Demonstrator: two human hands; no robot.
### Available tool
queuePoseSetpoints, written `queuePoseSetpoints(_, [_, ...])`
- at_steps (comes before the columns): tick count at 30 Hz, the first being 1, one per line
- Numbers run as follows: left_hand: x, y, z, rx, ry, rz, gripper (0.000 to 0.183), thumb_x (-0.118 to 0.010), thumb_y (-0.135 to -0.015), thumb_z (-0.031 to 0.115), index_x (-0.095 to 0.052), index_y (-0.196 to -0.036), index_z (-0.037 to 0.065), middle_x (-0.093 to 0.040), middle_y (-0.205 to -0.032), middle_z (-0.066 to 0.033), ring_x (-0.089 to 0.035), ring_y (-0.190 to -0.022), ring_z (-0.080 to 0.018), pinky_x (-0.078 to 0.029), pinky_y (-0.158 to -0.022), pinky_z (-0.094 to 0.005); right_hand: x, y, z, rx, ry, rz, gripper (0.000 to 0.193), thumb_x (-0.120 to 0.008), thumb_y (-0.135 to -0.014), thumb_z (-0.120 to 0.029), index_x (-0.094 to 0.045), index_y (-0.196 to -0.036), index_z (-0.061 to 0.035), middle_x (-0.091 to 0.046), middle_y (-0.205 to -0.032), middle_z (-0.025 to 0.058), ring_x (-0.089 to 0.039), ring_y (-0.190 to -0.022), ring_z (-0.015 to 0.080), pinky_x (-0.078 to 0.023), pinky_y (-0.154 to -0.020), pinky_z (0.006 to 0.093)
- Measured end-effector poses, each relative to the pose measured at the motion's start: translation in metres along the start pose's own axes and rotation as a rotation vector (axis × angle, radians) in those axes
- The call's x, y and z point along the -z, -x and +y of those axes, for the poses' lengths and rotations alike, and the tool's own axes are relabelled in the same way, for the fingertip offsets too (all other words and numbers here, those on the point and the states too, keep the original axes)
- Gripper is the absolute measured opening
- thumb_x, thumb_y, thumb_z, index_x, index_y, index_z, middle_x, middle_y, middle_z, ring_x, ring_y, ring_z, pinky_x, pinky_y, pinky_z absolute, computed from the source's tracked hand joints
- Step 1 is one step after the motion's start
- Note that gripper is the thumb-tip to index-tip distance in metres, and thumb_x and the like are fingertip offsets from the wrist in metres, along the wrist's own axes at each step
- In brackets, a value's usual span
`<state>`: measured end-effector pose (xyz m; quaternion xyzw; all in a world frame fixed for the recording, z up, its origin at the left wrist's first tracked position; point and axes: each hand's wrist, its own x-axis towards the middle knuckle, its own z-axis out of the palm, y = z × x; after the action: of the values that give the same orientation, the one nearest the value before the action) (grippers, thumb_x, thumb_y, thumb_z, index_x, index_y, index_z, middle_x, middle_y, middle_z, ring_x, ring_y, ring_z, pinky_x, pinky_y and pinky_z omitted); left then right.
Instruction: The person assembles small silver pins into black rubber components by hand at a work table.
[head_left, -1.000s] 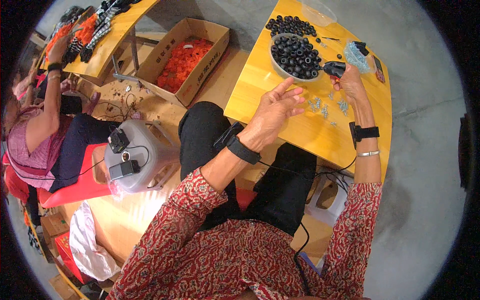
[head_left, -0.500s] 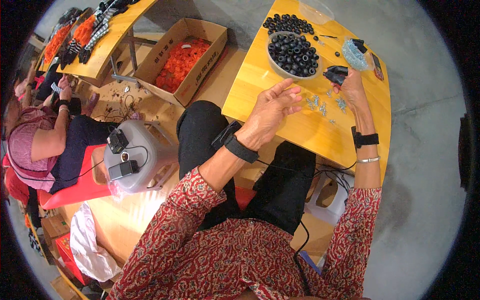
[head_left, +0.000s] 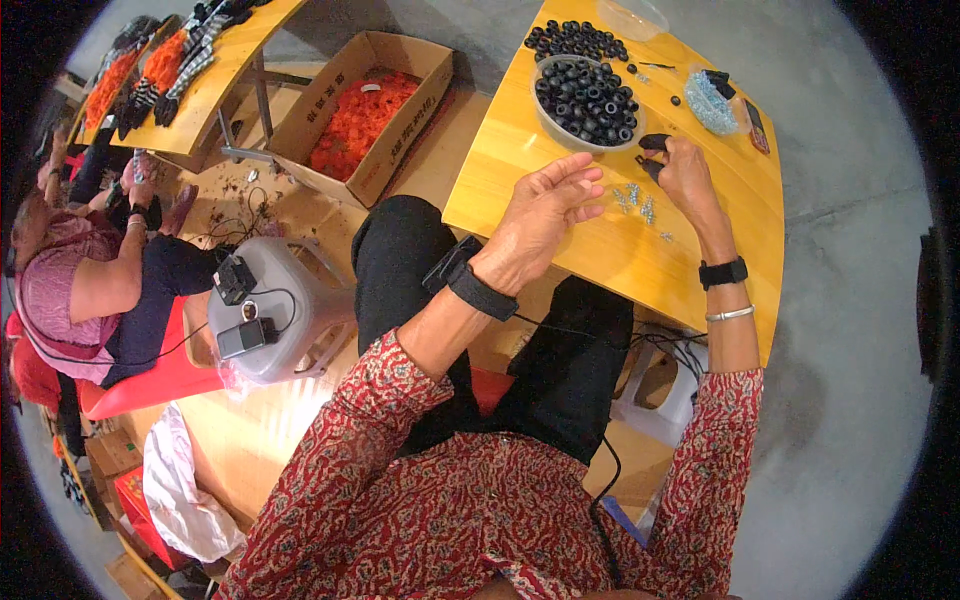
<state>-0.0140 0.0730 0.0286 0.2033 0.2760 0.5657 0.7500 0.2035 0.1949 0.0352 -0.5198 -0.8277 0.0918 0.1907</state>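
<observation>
Over the near left edge of the yellow table, my left hand (head_left: 540,215) is held up with fingers stretched out and nothing visible in it. My right hand (head_left: 690,180) is closed on a black, two-ended piece (head_left: 652,143), whose exact kind I cannot make out. It hangs just right of a clear plastic bowl (head_left: 541,118) full of black, ring-like beads (head_left: 585,100). Small shiny silvery pieces (head_left: 645,208) lie scattered on the table between my hands. Farther back, more black beads (head_left: 570,42) are spread beyond the bowl.
A clear bag of pale blue bits (head_left: 710,105) and a phone (head_left: 757,128) lie at the table's right. To the left are a cardboard box (head_left: 432,95) with orange material, a grey stool (head_left: 290,340) with small devices, and a seated person (head_left: 90,270).
My right hand has turned and moved slightly left and down, bringing the black piece nearer the bowl. My left hand has barely moved.
</observation>
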Motion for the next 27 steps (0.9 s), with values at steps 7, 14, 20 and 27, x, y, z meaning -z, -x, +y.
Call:
queuePoseSetpoints(7, [0.0,0.001,0.0,0.005,-0.002,0.006,0.037,-0.051,-0.09,0.005,-0.044,-0.125,-0.003,-0.052,-0.119,-0.0127,-0.055,-0.102,-0.0172,-0.048,-0.087,-0.0298,0.019,-0.008,-0.043,0.084,-0.043,0.188,0.019,-0.065,-0.075,-0.013,-0.062,-0.084,0.0041,-0.061,-0.077,0.0218,-0.06,-0.073,0.0364,-0.046,-0.062,0.0399])
queuePoseSetpoints(14, [-0.001,0.006,0.001,0.024,-0.017,-0.033,0.033,-0.051,-0.09,0.004,-0.048,-0.122,-0.003,-0.054,-0.116,-0.0115,-0.057,-0.097,-0.0159,-0.048,-0.086,-0.0285,0.024,-0.016,-0.062,-0.022,-0.065,0.014,0.019,-0.066,-0.074,-0.013,-0.061,-0.077,0.0054,-0.061,-0.073,0.0222,-0.061,-0.07,0.0365,-0.046,-0.061,0.0395])
queuePoseSetpoints(20, [-0.001,0.008,-0.002,0.035,-0.03,-0.042,0.029,-0.05,-0.09,0.004,-0.051,-0.119,-0.002,-0.056,-0.114,-0.0115,-0.057,-0.097,-0.016,-0.048,-0.085,-0.0283,0.023,-0.021,-0.067,0.043,-0.041,0.037,0.011,-0.059,-0.072,-0.005,-0.062,-0.078,0.0044,-0.061,-0.071,0.0232,-0.061,-0.068,0.0362,-0.046,-0.059,0.0388])
queuePoseSetpoints(27, [-0.004,0.008,0.0,0.033,-0.027,-0.044,0.029,-0.049,-0.091,0.003,-0.05,-0.119,-0.003,-0.057,-0.113,-0.0119,-0.058,-0.097,-0.0168,-0.048,-0.085,-0.0282,0.032,-0.01,-0.058,-0.047,-0.25,0.132,0.018,-0.065,-0.079,-0.008,-0.066,-0.093,0.0028,-0.064,-0.073,0.006,-0.054,-0.061,0.0142,-0.043,-0.056,0.027])
